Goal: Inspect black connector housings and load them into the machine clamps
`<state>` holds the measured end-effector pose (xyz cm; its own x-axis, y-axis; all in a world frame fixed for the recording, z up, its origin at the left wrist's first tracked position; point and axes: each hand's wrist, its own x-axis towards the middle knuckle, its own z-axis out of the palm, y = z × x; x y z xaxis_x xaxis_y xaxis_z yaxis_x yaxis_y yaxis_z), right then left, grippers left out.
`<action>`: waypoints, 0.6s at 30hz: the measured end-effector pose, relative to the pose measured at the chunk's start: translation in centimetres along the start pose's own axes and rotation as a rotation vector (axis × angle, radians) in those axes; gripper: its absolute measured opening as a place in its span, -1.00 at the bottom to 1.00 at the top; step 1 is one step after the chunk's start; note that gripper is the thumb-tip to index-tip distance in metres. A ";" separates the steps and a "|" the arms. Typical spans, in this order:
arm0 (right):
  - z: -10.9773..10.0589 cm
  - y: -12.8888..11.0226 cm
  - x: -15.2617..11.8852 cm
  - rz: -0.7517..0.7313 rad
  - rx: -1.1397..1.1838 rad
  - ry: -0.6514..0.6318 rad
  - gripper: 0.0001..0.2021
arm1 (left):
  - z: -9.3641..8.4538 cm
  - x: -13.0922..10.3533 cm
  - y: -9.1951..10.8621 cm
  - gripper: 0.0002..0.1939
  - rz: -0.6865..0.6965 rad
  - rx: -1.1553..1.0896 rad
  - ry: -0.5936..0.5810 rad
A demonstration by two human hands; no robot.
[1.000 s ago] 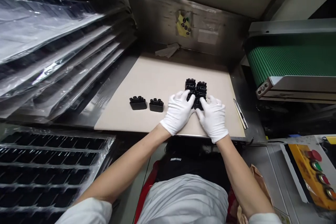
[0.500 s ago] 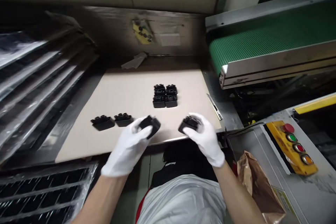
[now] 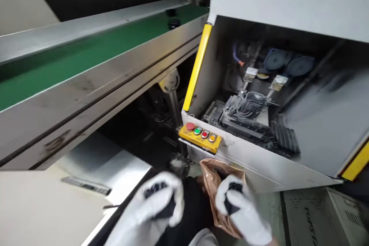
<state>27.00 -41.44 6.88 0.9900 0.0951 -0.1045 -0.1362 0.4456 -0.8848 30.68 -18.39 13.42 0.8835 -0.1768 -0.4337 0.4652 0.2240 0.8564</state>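
White gloves cover both hands. My left hand (image 3: 152, 211) is closed around a black plastic part (image 3: 167, 205), held above my lap at the table's corner. In my right hand (image 3: 242, 209), pinched between thumb and fingers, is a second black plastic part (image 3: 234, 196). That hand is in front of a brown plastic bag (image 3: 211, 173). The fingers hide much of both parts, and motion blurs them a little.
A green conveyor belt (image 3: 121, 42) carrying black parts (image 3: 173, 24) runs along the left. Ahead stands an open machine cabinet (image 3: 282, 7) with a yellow button box (image 3: 198, 138). A utility knife (image 3: 86, 185) lies on the table (image 3: 43, 207).
My view has swung right, from the table with its rows of black parts to the machine cabinet. Both hands have moved along, each still holding its black part.
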 end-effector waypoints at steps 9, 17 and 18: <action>-12.1 -27.9 17.6 -1.150 -0.545 0.736 -0.93 | 22.2 22.0 18.9 -0.81 0.890 0.053 -0.320; -16.7 -32.5 28.0 -0.793 -0.484 0.514 -0.81 | 31.3 33.3 21.0 -0.82 0.830 0.215 -0.358; -16.7 -32.1 28.1 -0.768 -0.471 0.493 -0.79 | 31.5 33.7 20.9 -0.82 0.802 0.226 -0.395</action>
<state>59.86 -67.93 24.79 0.7236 -0.4916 0.4844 0.4642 -0.1727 -0.8687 68.43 -49.89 25.50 0.8350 -0.3730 0.4046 -0.3364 0.2360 0.9117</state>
